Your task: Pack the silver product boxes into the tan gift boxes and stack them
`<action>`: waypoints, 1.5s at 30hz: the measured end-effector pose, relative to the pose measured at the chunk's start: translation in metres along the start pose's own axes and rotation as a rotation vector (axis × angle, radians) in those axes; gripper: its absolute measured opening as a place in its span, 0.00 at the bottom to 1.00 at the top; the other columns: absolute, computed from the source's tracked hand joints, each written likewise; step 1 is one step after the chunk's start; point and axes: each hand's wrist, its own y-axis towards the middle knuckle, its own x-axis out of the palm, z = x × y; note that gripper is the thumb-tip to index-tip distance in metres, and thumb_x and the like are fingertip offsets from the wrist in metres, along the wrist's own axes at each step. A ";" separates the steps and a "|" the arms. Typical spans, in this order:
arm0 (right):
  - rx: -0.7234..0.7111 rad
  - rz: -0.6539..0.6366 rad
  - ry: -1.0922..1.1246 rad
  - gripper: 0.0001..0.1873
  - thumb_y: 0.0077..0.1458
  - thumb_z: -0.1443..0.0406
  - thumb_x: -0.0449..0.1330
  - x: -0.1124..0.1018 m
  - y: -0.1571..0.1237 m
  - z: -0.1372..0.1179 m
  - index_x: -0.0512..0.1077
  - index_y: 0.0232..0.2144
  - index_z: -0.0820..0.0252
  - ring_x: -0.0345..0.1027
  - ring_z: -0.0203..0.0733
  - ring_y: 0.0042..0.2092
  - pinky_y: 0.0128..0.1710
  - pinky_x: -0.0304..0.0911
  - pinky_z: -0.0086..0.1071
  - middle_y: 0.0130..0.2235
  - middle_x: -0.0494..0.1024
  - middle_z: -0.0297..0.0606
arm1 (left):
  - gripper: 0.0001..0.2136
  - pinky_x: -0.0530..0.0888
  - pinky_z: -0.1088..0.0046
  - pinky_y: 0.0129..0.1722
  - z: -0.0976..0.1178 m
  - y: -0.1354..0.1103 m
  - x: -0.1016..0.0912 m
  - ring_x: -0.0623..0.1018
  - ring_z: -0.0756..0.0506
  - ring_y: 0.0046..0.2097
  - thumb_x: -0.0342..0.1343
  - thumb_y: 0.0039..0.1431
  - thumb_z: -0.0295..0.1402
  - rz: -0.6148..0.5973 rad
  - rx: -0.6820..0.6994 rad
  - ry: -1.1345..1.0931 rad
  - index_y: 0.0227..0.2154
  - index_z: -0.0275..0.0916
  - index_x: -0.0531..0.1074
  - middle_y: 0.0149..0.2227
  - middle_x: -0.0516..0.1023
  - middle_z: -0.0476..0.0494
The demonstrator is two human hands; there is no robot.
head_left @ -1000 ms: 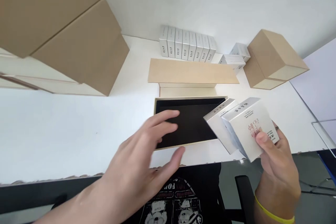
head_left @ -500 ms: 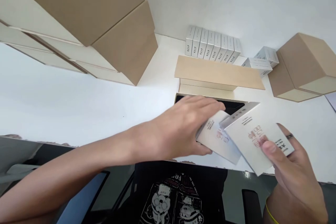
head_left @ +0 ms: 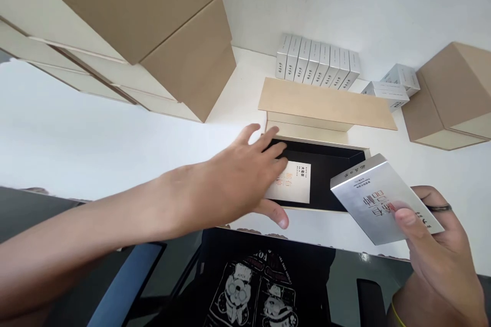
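Observation:
In the head view, an open gift box (head_left: 347, 146) with a black inside stands before me, its tan lid (head_left: 326, 103) raised at the back. A small white printed carton (head_left: 297, 184) lies in its left part, printed face up and partly covered by my left hand (head_left: 245, 179). That hand is open, fingers spread over the box's left end. My right hand (head_left: 437, 245) grips a silvery-white carton (head_left: 378, 202) between thumb and fingers. This carton is tilted above the right end of the gift box and hides its near right corner.
A row of several small cartons (head_left: 316, 61) stands behind the lid, with more loose cartons (head_left: 391, 89) to its right. Large tan boxes (head_left: 180, 51) are stacked at left, and other tan boxes (head_left: 441, 97) stand at right. The white table's chipped front edge (head_left: 264, 233) runs near me.
One carton has gone from my left hand into the left part of the gift box, and its fingers have spread. My right hand still holds its carton, now apart from the other one.

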 end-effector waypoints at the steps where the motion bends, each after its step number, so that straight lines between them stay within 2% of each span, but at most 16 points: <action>1: -0.014 0.006 -0.005 0.18 0.45 0.44 0.72 0.001 0.000 -0.001 0.76 0.33 0.41 0.75 0.54 0.40 0.31 0.73 0.45 0.40 0.78 0.38 | 0.42 0.59 0.39 0.69 0.006 0.005 0.004 0.64 0.23 0.72 0.60 0.50 0.71 0.032 0.024 -0.014 0.49 0.34 0.80 0.60 0.78 0.26; 5: -0.031 0.057 0.007 0.19 0.40 0.44 0.73 0.007 0.000 -0.004 0.76 0.32 0.41 0.76 0.57 0.38 0.29 0.73 0.49 0.38 0.79 0.39 | 0.48 0.47 0.43 0.75 0.031 0.025 0.025 0.68 0.27 0.71 0.72 0.37 0.66 0.104 0.127 -0.078 0.56 0.37 0.78 0.65 0.74 0.26; 8: -0.049 0.066 -0.007 0.19 0.41 0.44 0.73 0.009 -0.001 -0.005 0.76 0.32 0.42 0.74 0.55 0.35 0.27 0.72 0.48 0.36 0.79 0.39 | 0.36 0.47 0.39 0.75 0.043 0.032 0.029 0.69 0.25 0.70 0.71 0.48 0.60 0.040 0.061 -0.019 0.50 0.34 0.81 0.63 0.76 0.25; 10: -0.058 0.039 -0.012 0.18 0.43 0.45 0.73 0.008 -0.002 -0.006 0.76 0.32 0.43 0.74 0.52 0.34 0.27 0.72 0.44 0.36 0.79 0.38 | 0.34 0.49 0.34 0.73 0.048 0.030 0.024 0.68 0.23 0.70 0.68 0.56 0.56 -0.003 0.001 -0.038 0.54 0.31 0.79 0.63 0.75 0.22; 13: -0.050 -0.027 -0.012 0.18 0.46 0.45 0.72 0.007 -0.002 -0.009 0.76 0.33 0.46 0.74 0.48 0.33 0.25 0.70 0.37 0.35 0.79 0.37 | 0.48 0.54 0.31 0.70 0.051 0.026 0.012 0.64 0.20 0.72 0.76 0.49 0.50 0.091 -0.094 -0.132 0.67 0.26 0.64 0.69 0.65 0.16; 16: -0.046 -0.122 -0.004 0.19 0.48 0.46 0.73 0.009 -0.002 -0.016 0.75 0.33 0.48 0.70 0.42 0.28 0.21 0.67 0.33 0.31 0.77 0.35 | 0.56 0.57 0.39 0.71 0.056 0.029 0.003 0.58 0.25 0.75 0.79 0.44 0.41 0.243 -0.006 -0.238 0.70 0.27 0.53 0.74 0.55 0.16; 20: -0.123 -0.134 0.044 0.17 0.53 0.48 0.72 0.018 -0.004 -0.019 0.74 0.35 0.48 0.66 0.38 0.26 0.22 0.66 0.30 0.30 0.74 0.33 | 0.36 0.57 0.47 0.70 0.066 0.036 -0.003 0.65 0.34 0.73 0.71 0.55 0.31 0.416 0.064 -0.286 0.63 0.33 0.60 0.65 0.73 0.29; 22: -0.204 -0.091 0.116 0.19 0.55 0.45 0.70 0.022 -0.003 -0.018 0.74 0.41 0.46 0.71 0.40 0.32 0.28 0.71 0.32 0.36 0.77 0.34 | 0.31 0.58 0.48 0.69 0.065 0.034 -0.005 0.70 0.34 0.69 0.71 0.56 0.33 0.472 0.000 -0.266 0.59 0.35 0.63 0.60 0.78 0.33; 25: -0.317 -0.100 0.187 0.24 0.61 0.42 0.64 0.023 0.002 -0.013 0.69 0.52 0.43 0.76 0.45 0.51 0.50 0.75 0.42 0.53 0.78 0.38 | 0.30 0.65 0.50 0.62 0.047 0.020 -0.004 0.77 0.33 0.61 0.72 0.55 0.40 0.499 -0.101 -0.227 0.55 0.36 0.65 0.57 0.79 0.33; 27: -0.384 -0.081 0.185 0.22 0.67 0.42 0.57 0.020 0.007 -0.008 0.68 0.54 0.45 0.75 0.47 0.55 0.58 0.71 0.48 0.55 0.78 0.40 | 0.29 0.68 0.50 0.57 0.030 0.009 0.000 0.81 0.32 0.53 0.73 0.53 0.47 0.448 -0.152 -0.163 0.50 0.36 0.68 0.51 0.81 0.33; 29: -0.437 -0.023 0.183 0.21 0.70 0.44 0.53 0.014 0.013 -0.002 0.69 0.52 0.50 0.76 0.46 0.52 0.56 0.71 0.49 0.53 0.79 0.41 | 0.31 0.68 0.45 0.55 0.016 0.000 0.005 0.81 0.29 0.50 0.71 0.50 0.58 0.352 -0.160 -0.074 0.42 0.36 0.71 0.46 0.82 0.32; 33: -0.478 0.074 0.132 0.17 0.71 0.48 0.53 -0.004 0.035 0.003 0.71 0.46 0.53 0.77 0.44 0.47 0.52 0.73 0.47 0.48 0.80 0.40 | 0.43 0.66 0.41 0.58 0.017 0.002 0.012 0.78 0.25 0.55 0.65 0.38 0.72 0.259 -0.110 0.000 0.41 0.35 0.76 0.51 0.81 0.26; 37: -0.525 0.175 -0.316 0.22 0.64 0.46 0.60 -0.020 0.101 0.001 0.66 0.52 0.51 0.75 0.49 0.53 0.56 0.72 0.54 0.54 0.76 0.42 | 0.45 0.67 0.45 0.61 0.035 0.028 -0.002 0.76 0.27 0.61 0.76 0.45 0.56 -0.021 -0.073 -0.004 0.62 0.39 0.71 0.61 0.76 0.26; 40: -0.574 0.167 -0.535 0.47 0.46 0.51 0.74 -0.024 0.172 -0.002 0.60 0.64 0.53 0.52 0.63 0.73 0.70 0.55 0.63 0.71 0.57 0.51 | 0.37 0.69 0.48 0.59 0.041 0.045 -0.015 0.79 0.29 0.56 0.75 0.52 0.45 -0.311 -0.100 -0.007 0.63 0.42 0.71 0.61 0.75 0.28; 42: -0.671 0.085 -0.930 0.51 0.51 0.53 0.69 -0.021 0.215 -0.004 0.51 0.70 0.59 0.39 0.66 0.76 0.73 0.45 0.64 0.75 0.46 0.57 | 0.32 0.72 0.51 0.55 0.041 0.049 -0.019 0.80 0.31 0.52 0.72 0.56 0.42 -0.410 -0.132 -0.020 0.61 0.40 0.72 0.57 0.77 0.30; 45: -0.782 0.002 -1.221 0.40 0.62 0.60 0.57 -0.013 0.257 -0.008 0.48 0.71 0.62 0.38 0.63 0.77 0.73 0.40 0.64 0.75 0.45 0.58 | 0.28 0.74 0.52 0.52 0.039 0.046 -0.016 0.79 0.31 0.52 0.67 0.60 0.42 -0.385 -0.142 -0.052 0.61 0.39 0.71 0.55 0.77 0.31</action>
